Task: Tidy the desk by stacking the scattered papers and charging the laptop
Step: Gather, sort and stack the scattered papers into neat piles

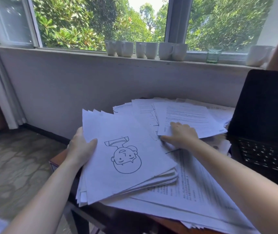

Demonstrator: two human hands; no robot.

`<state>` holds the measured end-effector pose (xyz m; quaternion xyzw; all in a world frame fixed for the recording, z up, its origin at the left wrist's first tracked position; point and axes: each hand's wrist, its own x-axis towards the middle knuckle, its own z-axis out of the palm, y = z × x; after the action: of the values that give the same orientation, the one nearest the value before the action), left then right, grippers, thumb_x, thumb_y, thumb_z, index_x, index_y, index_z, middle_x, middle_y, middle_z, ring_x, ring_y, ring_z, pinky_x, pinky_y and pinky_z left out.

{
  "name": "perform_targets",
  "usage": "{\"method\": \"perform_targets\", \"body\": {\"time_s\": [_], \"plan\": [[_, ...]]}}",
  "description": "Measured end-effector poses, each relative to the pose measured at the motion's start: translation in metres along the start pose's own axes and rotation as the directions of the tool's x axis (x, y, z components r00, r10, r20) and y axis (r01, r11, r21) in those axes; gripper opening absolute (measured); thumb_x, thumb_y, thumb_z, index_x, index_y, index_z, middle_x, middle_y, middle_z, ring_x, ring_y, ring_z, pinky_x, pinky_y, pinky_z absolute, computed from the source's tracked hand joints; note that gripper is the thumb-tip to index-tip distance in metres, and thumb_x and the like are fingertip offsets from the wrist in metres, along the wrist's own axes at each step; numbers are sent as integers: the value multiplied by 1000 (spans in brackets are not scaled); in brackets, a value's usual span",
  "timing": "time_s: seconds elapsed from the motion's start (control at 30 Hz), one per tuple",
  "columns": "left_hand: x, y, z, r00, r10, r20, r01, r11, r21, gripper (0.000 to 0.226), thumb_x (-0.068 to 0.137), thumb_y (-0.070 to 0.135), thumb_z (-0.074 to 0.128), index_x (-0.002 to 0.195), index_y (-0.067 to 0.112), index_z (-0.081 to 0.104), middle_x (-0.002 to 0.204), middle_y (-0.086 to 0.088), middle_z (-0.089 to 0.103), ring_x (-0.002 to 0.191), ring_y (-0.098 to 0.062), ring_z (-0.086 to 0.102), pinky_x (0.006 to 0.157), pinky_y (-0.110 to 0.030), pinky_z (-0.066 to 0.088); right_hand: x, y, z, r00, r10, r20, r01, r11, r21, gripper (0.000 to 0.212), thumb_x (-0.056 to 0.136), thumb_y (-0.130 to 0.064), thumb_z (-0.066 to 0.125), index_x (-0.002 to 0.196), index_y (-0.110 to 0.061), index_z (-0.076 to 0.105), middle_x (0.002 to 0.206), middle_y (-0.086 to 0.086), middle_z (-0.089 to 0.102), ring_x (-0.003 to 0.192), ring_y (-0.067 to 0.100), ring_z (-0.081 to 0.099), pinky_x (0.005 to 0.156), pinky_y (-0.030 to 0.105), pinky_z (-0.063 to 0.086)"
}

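2 bare arms reach forward, both hands on paper.
Left hand (81, 149) grips the stack (118, 129) at its left edge, thumb on top, fingers beneath. Right hand (179, 134) lies farther ahead, fingers bent on a sheet (188, 119), thumb pointing left; whether it pinches is unclear.

readable text: none | printed sheets (190, 119) right of drawing sheet (126, 149): lines of print, too blurred to read | laptop keys (266, 156), further right: legends illegible

Bright window (173, 19) (leafy trees (70, 27) outside) above a sill (67, 52) of white mugs (150, 50).
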<state>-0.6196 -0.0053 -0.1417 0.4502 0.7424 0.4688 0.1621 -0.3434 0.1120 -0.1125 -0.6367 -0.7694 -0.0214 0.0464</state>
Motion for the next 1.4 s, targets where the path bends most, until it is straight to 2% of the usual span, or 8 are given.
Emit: {"method": "perform_targets", "body": {"time_s": [0.23,0.4,0.57,0.8,0.9,1.0,1.17,1.4], "plan": [[3,-3,2,1000,2,-1,-2,1000,-12,62,62,36,48,121,17,50,104,1,60,105,-30,57,95,-45,45,5,-13,-1,988,29,-152,-28,1000,10,29,96,-20,34,110,-12,59,117,12,61,106,33,55,76,34,35],[6,-5,3,1000,10,1,-10,1000,5,63,62,37,47,122,17,49,105,2,60,106,-31,57,97,-45,43,-2,0,-18,917,-41,-396,86,991,98,35,102,-29,30,90,-10,56,94,16,65,81,35,55,63,33,31],[7,-1,6,998,-5,62,-4,990,142,74,63,43,37,132,18,41,112,3,56,116,-28,52,98,-37,29,-40,-28,-26,642,-316,-699,474,880,37,39,93,-34,35,70,-11,56,54,12,60,43,36,53,46,26,27],[7,4,6,995,-97,35,100,991,-93,62,97,60,22,139,21,46,143,-6,48,135,-30,36,115,-40,19,-86,-84,-11,510,-666,-543,781,624,-32,35,82,-27,35,80,-15,67,53,2,61,40,28,54,40,23,38],[10,4,4,994,-58,96,72,986,-150,89,70,86,26,130,26,55,132,1,58,128,-28,47,112,-48,27,-92,-97,4,473,-769,-429,839,542,-47,28,81,-27,39,75,-13,62,54,5,61,44,29,56,42,23,33],[32,-25,10,985,-38,166,49,997,-64,79,60,75,51,123,28,54,121,7,64,117,-25,58,106,-51,36,-95,-102,7,421,-851,-312,886,460,-57,38,90,-35,33,77,-14,62,62,7,64,59,30,62,47,28,39],[6,1,1,985,-14,172,-8,992,126,67,61,44,44,126,27,46,118,13,54,116,-18,52,107,-42,30,-91,-94,-12,560,-811,-172,821,514,249,59,91,-55,18,100,-21,66,92,5,69,87,28,60,72,38,47],[3,0,3,992,46,117,-63,987,146,67,62,37,39,128,26,41,108,14,55,115,-23,52,105,-39,29,-21,-35,-11,926,-344,-157,355,934,46,40,95,-37,44,130,-19,52,136,3,51,126,26,41,97,35,36]]}}
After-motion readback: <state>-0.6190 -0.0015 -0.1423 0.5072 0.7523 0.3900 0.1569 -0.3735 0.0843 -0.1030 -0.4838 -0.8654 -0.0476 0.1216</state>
